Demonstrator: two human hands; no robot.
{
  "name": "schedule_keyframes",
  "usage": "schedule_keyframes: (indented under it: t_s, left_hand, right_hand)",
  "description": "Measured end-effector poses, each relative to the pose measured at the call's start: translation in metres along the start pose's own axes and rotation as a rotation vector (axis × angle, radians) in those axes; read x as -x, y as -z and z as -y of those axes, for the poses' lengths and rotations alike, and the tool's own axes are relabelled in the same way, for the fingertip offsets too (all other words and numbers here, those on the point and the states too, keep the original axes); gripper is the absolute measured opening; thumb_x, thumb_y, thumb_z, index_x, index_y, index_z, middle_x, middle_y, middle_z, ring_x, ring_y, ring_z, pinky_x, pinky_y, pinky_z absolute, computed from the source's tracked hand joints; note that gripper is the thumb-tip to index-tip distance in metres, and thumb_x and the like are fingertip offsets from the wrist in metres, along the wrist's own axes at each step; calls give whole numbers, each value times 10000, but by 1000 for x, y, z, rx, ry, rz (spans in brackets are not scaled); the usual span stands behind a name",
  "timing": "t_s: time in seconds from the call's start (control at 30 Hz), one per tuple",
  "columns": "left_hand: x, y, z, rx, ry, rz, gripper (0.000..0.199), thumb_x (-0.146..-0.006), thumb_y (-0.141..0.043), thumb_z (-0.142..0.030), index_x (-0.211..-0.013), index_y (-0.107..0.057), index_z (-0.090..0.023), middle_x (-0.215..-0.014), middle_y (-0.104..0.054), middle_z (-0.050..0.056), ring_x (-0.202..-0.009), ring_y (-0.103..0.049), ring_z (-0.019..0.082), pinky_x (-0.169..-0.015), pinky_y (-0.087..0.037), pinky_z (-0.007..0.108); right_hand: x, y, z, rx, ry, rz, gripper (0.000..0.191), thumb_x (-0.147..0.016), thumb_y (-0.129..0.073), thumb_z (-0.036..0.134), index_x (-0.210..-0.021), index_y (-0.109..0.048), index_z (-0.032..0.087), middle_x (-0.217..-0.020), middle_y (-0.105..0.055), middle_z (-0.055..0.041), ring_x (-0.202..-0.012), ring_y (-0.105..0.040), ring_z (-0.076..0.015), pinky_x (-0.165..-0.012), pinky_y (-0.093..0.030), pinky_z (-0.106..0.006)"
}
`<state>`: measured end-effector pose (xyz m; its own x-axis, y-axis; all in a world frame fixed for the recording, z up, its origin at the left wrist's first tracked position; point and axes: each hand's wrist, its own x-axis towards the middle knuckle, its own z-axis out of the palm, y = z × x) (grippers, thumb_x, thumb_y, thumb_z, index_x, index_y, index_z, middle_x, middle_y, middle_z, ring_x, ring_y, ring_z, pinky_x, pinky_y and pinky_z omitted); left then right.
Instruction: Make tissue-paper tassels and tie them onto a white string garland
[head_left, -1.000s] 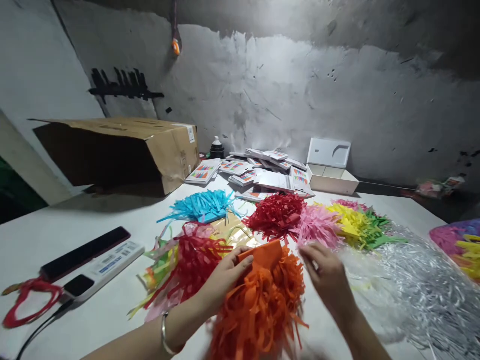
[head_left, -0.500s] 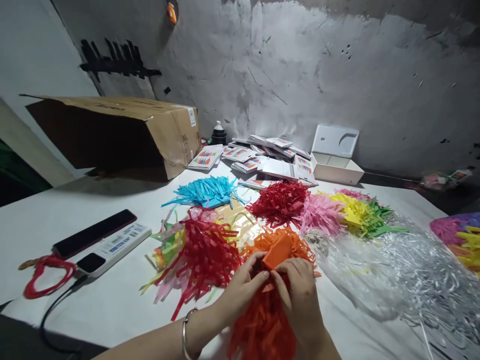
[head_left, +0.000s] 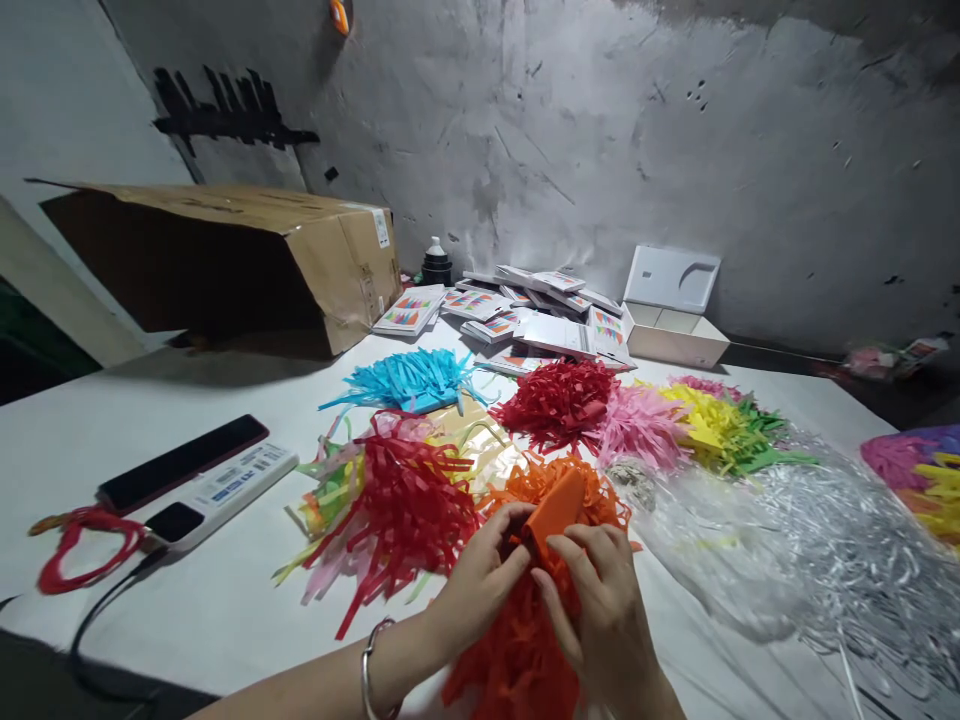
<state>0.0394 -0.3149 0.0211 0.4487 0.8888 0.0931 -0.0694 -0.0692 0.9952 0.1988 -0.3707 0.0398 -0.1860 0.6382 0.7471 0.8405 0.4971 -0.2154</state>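
Grey wall point(head_left: 600, 150) behind — left hand point(head_left: 476, 585) pinches orange tissue point(head_left: 556, 512), fingers nearly closed; right hand point(head_left: 615, 605), half-open, touches it — likely steadying the fold.

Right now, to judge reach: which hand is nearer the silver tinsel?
Right. The right hand is left of the silver tinsel, across the clear plastic; the left hand is farther left, gripping the orange paper.
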Motion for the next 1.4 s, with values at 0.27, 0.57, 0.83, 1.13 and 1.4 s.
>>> schedule_keyframes:
  t_s: [0.27, 0.57, 0.83, 1.13, 1.4]
  left_hand:
    - [2, 1, -4, -98, -46, 9, 275, -904, -564, -303, -1161, -619, -224, -1184, -669, 95, -1116, -619, 252, -985, -496, 369]
    - [0, 11, 0, -172, -75, 59, 227, -903, -542, -257, -1099, -640, -195, -1056, -691, 92, -954, -655, 235, -852, -530, 340]
    - [-2, 16, 5, -176, -110, 50, 245, -902, -538, -209, -1125, -639, -200, -1100, -693, 90, -992, -649, 240, -880, -521, 339]
    - [-4, 9, -8, -183, -82, 49, 235, -898, -538, -194, -1115, -626, -168, -1096, -690, 97, -964, -653, 228, -858, -524, 353]
    - [-6, 3, -10, -227, -132, 48, 269, -874, -539, -155, -1129, -624, -172, -1108, -677, 94, -1023, -644, 227, -910, -512, 361]
  right_hand:
    - [4, -4, -8, -226, -277, 38, 135, -984, -493, 191, -911, -599, 232, -885, -664, -38, -825, -613, -197, -747, -474, -327]
    - [-4, 12, -20, -359, -198, 199, 131, -983, -542, 205, -966, -662, 254, -869, -737, -1, -778, -641, -173, -739, -502, -302]
    - [-3, 5, -12, -46, -60, -26, 265, -969, -533, 144, -1223, -580, 201, -1085, -702, -107, -971, -648, -228, -881, -467, -406]
    - [5, 15, -7, 259, -86, -224, 139, -932, -662, 211, -1062, -654, 161, -884, -694, -73, -831, -637, -210, -859, -435, -404]
    - [4, 3, 2, 76, -67, -37, 124, -965, -565, 149, -995, -680, 188, -899, -655, -57, -833, -600, -196, -803, -417, -366]
